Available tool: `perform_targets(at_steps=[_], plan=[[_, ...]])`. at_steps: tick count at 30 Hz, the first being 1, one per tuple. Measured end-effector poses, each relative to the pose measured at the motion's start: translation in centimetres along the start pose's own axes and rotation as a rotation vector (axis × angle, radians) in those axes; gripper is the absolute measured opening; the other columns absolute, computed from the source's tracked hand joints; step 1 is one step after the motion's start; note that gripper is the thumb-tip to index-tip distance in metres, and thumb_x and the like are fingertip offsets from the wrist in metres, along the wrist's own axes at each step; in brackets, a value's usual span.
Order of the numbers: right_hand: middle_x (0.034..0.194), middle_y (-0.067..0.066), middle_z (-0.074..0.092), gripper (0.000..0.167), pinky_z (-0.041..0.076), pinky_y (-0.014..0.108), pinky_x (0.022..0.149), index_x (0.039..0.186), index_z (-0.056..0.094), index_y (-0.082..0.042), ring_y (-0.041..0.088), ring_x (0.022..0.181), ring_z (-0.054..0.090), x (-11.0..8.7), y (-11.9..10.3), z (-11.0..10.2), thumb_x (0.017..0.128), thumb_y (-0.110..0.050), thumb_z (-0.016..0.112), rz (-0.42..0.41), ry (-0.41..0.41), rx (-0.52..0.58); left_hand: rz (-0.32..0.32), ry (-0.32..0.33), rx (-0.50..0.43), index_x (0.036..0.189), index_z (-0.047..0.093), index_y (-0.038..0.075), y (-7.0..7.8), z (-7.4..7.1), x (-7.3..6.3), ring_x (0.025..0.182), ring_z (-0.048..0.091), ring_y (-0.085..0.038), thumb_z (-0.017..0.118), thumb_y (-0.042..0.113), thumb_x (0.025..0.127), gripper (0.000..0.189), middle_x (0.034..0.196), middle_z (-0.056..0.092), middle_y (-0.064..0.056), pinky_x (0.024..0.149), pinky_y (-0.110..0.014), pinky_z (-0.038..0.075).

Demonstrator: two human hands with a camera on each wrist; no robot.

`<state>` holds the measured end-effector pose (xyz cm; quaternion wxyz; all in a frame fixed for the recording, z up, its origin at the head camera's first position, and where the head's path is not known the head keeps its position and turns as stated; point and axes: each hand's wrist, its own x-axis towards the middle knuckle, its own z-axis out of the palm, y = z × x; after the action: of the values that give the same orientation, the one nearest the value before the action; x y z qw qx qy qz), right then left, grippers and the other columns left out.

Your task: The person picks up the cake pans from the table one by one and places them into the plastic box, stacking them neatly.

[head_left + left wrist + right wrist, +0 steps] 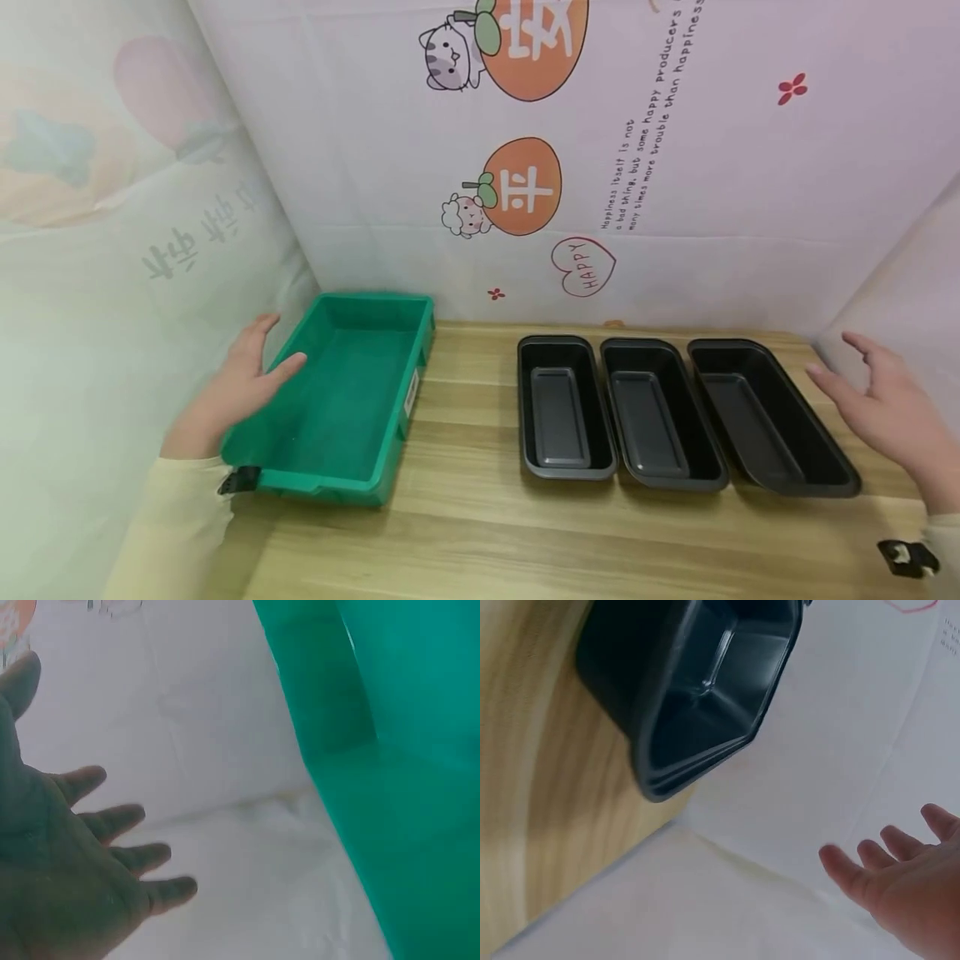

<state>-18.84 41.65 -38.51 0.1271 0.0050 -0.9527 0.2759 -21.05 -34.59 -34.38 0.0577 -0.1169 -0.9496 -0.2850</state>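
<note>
At the left of the head view, my left hand (238,385) hovers by the near-left side of a green plastic tray (400,398), with fingers spread and nothing held. The left wrist view shows this hand (67,862) apart from the tray's green wall (330,780). On the far right, my right hand (885,402) is held in the air beside the rightmost black loaf pan (757,417), also holding nothing. Its relaxed fingers show in the right wrist view, away from a black pan (705,697). The tray and pans have no contents that I can see.
Two more black loaf pans, the left one (561,417) and the middle one (651,425), stand in a row with the third on the wooden table (465,533). A printed white cloth (375,167) hangs behind the table, and more cloth hangs at both sides.
</note>
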Motion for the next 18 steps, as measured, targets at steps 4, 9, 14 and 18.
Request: perform_targets(at_steps=[4, 9, 14, 18], plan=[[0.150, 0.043, 0.007, 0.079, 0.019, 0.077, 0.093, 0.152, 0.004, 0.010, 0.065, 0.131, 0.013, -0.2, 0.9, 0.1, 0.103, -0.034, 0.048, 0.051, -0.038, 0.053, -0.037, -0.009, -0.014, 0.156, 0.006, -0.001, -1.1, -0.4, -1.2, 0.142, 0.005, -0.051, 0.053, 0.040, 0.101, 0.083, 0.157, 0.004, -0.032, 0.104, -0.070, 0.016], [0.149, 0.043, 0.014, 0.077, 0.021, 0.076, 0.092, 0.152, 0.010, 0.009, 0.065, 0.130, 0.017, -0.6, 2.1, 0.6, 0.103, -0.038, 0.047, 0.076, -0.096, 0.092, -0.065, -0.012, 0.005, 0.154, 0.010, -0.005, -2.4, -0.3, -2.5, 0.139, 0.010, -0.055, 0.055, 0.040, 0.100, 0.083, 0.155, 0.009, -0.036, 0.103, -0.071, 0.018], [0.149, 0.040, 0.022, 0.076, 0.044, 0.043, 0.095, 0.152, 0.019, 0.008, 0.039, 0.134, 0.038, -0.8, 3.4, 1.2, 0.102, -0.040, 0.050, 0.087, -0.120, 0.115, -0.083, -0.015, 0.002, 0.153, 0.012, -0.007, -3.5, -0.2, -3.7, 0.137, 0.014, -0.057, 0.056, 0.038, 0.100, 0.082, 0.152, 0.014, -0.038, 0.101, -0.071, 0.021], [0.147, 0.034, 0.032, 0.072, 0.041, 0.008, 0.064, 0.148, 0.026, 0.011, -0.017, 0.100, 0.043, -1.0, 4.5, 1.8, 0.101, -0.035, 0.054, 0.071, -0.113, 0.162, -0.108, -0.026, 0.008, 0.153, 0.014, -0.007, -4.7, 0.1, -4.6, 0.135, 0.017, -0.058, 0.055, 0.040, 0.101, 0.081, 0.151, 0.017, -0.039, 0.099, -0.072, 0.022]])
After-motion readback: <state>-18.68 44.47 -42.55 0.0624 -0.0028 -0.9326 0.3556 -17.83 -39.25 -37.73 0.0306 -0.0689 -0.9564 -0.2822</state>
